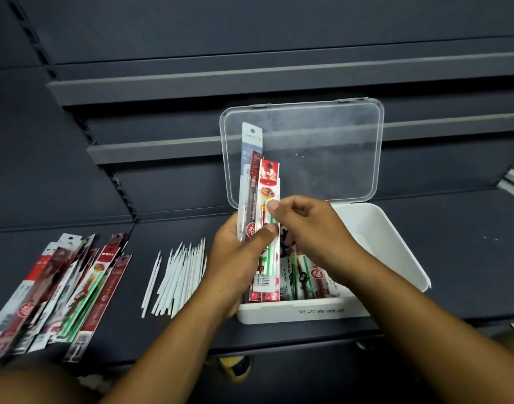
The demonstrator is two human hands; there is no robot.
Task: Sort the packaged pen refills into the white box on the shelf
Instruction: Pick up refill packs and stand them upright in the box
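Forearms are reaching in from the bottom edge toward the white box [395,258], which is sitting on the dark shelf [468,258] with its clear lid [322,147] standing open behind it.

Far to the left of the box, a fanned pile of packaged refills [60,290] is lying on the shelf, waiting to be sorted. Between that pile and the box, a cluster of loose white refills [177,275] is resting unpackaged; these could get swept along or rolled off the front edge if a sleeve or wrist is dragging across them on the way back to the pile.

At the box's left end, the left hand [238,258] is clamping a small fan of upright packets [257,199] between thumb and fingers. The grip is sitting low on the packets, so the tall ones could be tipping or sliding out.

Just right of it, the right hand [305,225] is pinching the front red-and-white packet [268,196] with thumb and forefinger, apparently peeling it from the bunch. Pulling it could be dragging a neighbour loose.

Inside the box, packets already laid down [305,278] are filling the left portion; the right part is looking bare. A packet dropped crooked could be jutting up and blocking the lid.
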